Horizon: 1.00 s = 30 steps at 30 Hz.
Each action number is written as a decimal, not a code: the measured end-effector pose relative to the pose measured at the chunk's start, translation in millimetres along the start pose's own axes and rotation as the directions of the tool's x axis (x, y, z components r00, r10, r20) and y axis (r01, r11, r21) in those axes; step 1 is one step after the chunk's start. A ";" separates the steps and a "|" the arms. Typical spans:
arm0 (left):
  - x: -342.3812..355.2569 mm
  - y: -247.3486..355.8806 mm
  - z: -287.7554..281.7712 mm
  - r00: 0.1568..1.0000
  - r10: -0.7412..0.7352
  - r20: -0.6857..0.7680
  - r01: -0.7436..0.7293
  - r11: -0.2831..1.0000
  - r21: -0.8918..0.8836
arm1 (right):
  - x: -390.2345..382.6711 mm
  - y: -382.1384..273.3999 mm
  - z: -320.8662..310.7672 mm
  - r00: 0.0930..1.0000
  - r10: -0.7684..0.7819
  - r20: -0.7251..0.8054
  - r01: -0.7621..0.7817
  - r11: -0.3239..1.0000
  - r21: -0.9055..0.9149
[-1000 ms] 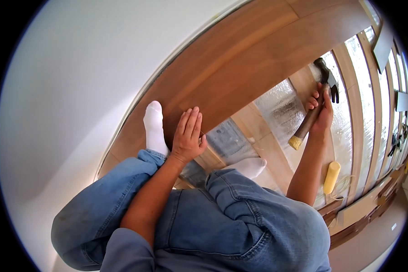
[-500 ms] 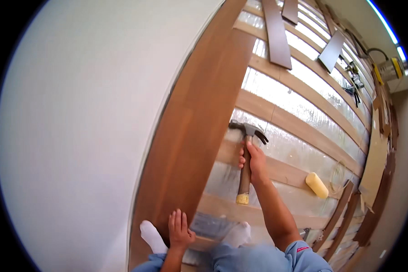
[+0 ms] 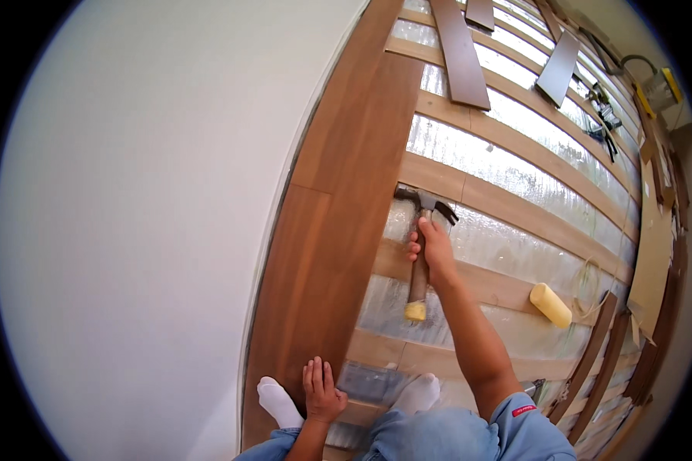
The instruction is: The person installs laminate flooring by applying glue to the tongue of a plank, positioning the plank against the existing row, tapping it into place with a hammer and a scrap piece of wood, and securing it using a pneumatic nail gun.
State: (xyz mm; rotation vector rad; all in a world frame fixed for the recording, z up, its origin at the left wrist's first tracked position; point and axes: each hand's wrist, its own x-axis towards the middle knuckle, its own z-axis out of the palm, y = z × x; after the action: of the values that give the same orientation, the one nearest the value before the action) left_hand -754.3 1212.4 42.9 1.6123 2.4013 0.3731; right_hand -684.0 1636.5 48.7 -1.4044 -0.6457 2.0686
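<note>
My right hand [image 3: 432, 247] is wrapped round the handle of a claw hammer [image 3: 417, 280] with a pale yellow butt end. The hammer's dark striking face is close to the right edge of the brown floorboards [image 3: 327, 230]; I cannot tell whether it touches. Further down, my left hand [image 3: 324, 393] lies with its fingers stretched on the board near its right edge, holding nothing. The boards run along the white wall [image 3: 146, 215], with a narrow gap between. My two white-socked feet are on either side of my left hand.
Wooden battens [image 3: 515, 207] cross the floor over silvery sheeting [image 3: 507, 165]. A yellow cylinder [image 3: 550, 305] lies to the right, beside pale cord [image 3: 588, 288]. Loose planks [image 3: 461, 58] lie at the far side. Tools [image 3: 603, 111] and cardboard [image 3: 650, 246] are along the right.
The whole view has shifted a little. The hammer, still in my right hand, has moved slightly away from me along the board's edge. My left hand stays on the board.
</note>
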 end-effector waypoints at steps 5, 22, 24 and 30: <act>2.2 4.2 4.4 0.999 0.001 -0.033 0.000 1.000 0.027 | 7.4 1.6 -2.5 1.000 -0.015 -0.002 0.015 0.999 0.029; 232.2 -2.1 0.8 0.992 0.076 -0.102 -0.068 0.995 0.076 | -47.3 11.9 -66.3 0.999 -0.041 -0.034 0.035 0.989 -0.144; 251.8 -3.7 5.8 0.989 0.085 -0.121 -0.071 0.991 0.114 | -36.5 18.5 -49.0 0.995 -0.078 -0.064 0.071 0.992 -0.104; 260.3 5.0 15.7 0.990 0.024 -0.138 -0.003 0.989 0.150 | -6.3 18.0 -9.4 0.996 -0.055 -0.068 0.041 0.978 -0.203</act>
State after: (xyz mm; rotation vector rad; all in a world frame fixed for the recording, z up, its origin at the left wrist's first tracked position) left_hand -841.6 1457.0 18.3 1.7195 2.5790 0.3247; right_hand -676.5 1619.9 37.9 -1.5529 -0.8700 1.9480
